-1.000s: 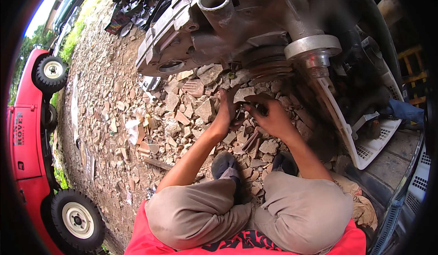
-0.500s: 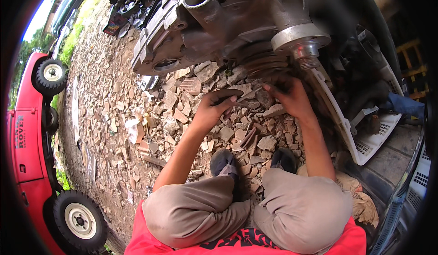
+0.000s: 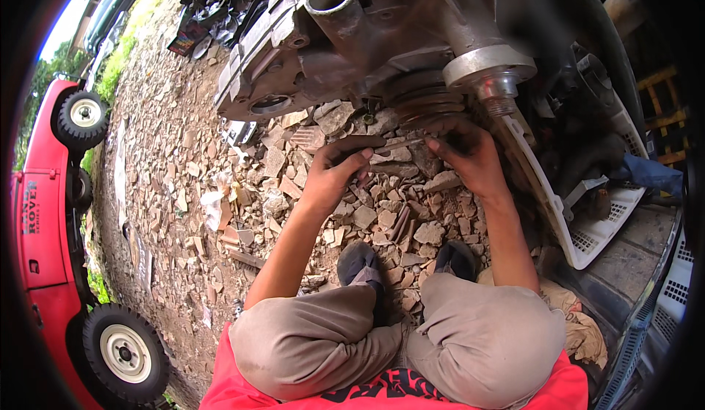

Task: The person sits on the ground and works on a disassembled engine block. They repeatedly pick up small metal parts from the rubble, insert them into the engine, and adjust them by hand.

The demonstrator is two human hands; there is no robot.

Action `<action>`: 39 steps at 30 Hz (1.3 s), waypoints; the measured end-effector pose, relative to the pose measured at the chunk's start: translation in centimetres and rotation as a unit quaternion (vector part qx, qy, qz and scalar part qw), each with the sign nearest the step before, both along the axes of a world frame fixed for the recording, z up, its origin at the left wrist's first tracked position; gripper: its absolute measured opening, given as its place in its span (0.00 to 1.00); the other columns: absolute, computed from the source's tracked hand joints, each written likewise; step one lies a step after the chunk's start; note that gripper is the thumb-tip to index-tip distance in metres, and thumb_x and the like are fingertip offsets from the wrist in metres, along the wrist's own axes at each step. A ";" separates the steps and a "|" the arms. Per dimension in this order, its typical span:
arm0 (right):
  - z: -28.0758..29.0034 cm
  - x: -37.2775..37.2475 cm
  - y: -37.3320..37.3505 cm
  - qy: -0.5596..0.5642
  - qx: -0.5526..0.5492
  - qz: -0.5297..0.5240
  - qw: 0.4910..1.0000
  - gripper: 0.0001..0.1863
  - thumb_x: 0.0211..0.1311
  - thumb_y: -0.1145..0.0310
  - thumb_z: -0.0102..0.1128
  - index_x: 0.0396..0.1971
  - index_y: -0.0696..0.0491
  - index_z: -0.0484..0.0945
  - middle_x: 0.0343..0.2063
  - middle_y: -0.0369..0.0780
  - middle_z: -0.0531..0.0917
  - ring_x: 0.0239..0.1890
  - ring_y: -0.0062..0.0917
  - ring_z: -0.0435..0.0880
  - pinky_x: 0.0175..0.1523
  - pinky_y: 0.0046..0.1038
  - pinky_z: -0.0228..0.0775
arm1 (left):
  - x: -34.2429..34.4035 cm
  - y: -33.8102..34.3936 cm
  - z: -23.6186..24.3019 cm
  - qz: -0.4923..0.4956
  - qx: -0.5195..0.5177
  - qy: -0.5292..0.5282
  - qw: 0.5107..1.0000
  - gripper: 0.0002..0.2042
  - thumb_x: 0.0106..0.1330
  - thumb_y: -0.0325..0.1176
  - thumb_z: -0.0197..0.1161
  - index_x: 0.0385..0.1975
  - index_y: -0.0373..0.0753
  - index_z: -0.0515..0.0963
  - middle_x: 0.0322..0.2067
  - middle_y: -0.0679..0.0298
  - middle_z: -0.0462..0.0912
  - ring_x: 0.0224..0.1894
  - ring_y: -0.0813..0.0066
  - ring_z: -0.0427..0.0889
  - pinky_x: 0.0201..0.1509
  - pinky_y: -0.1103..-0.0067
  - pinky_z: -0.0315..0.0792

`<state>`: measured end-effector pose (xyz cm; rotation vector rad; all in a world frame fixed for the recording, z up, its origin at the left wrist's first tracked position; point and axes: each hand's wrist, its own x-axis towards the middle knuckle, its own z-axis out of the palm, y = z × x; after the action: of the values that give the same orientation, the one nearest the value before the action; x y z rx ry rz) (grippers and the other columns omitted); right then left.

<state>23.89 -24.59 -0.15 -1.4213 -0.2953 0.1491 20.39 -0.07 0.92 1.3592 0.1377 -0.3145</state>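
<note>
Low over the rubble, in front of a large grey metal gearbox housing (image 3: 352, 50), my two hands face each other. Between their fingertips runs a thin, pale grey rod-like piece (image 3: 400, 145); its exact kind is unclear. My left hand (image 3: 339, 169) pinches its left end between thumb and fingers. At the other end, my right hand (image 3: 470, 157) is closed on it, thumb toward the left, with the fingers partly in shadow. Just above the right hand are a ribbed, ringed part (image 3: 426, 98) under the housing and a round flange (image 3: 490, 66) with a threaded shaft end.
Broken stone and tile (image 3: 363, 215) cover the ground around my shoes. A white perforated plastic panel (image 3: 580, 241) leans at the right, beside a brown paper sack (image 3: 584, 333). Dark scrap parts (image 3: 220, 2) lie at the far left; a red vehicle (image 3: 51, 212) stands at the left.
The thin piece now shows clearly stretched between both hands. My left hand has shifted slightly up and left; the right hand has barely moved. The view has shifted a little.
</note>
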 end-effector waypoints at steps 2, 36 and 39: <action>0.1 -0.1 -0.1 -0.001 -0.012 -0.003 1.000 0.11 0.60 0.74 0.67 0.42 0.59 0.80 0.35 0.33 0.82 0.35 0.13 0.76 0.42 0.19 0.69 | 0.0 -0.3 0.8 -0.004 -0.002 -0.015 1.000 0.15 0.67 0.29 0.60 0.48 0.26 0.77 0.24 0.67 0.74 0.26 0.81 0.70 0.27 0.83 0.64; 9.4 2.6 -5.0 -0.364 -0.030 -0.349 0.863 0.13 0.50 0.82 0.72 0.35 0.60 0.78 0.34 0.43 0.84 0.36 0.20 0.82 0.42 0.21 0.75 | 10.1 -4.7 18.0 0.165 0.495 -0.470 0.712 0.32 0.76 0.52 0.34 0.45 0.27 0.79 0.33 0.50 0.84 0.37 0.65 0.81 0.44 0.70 0.70; 9.2 2.8 -5.2 -0.392 -0.066 -0.337 0.854 0.14 0.48 0.84 0.72 0.35 0.61 0.78 0.35 0.46 0.84 0.37 0.23 0.83 0.42 0.23 0.74 | 9.8 -4.8 18.3 0.161 0.513 -0.431 0.725 0.33 0.76 0.52 0.33 0.46 0.27 0.78 0.34 0.50 0.84 0.37 0.64 0.81 0.45 0.69 0.70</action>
<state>26.66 -29.82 9.05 -1.5899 -0.4330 -1.0314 30.22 -4.86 19.20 2.4015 -0.2902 0.8570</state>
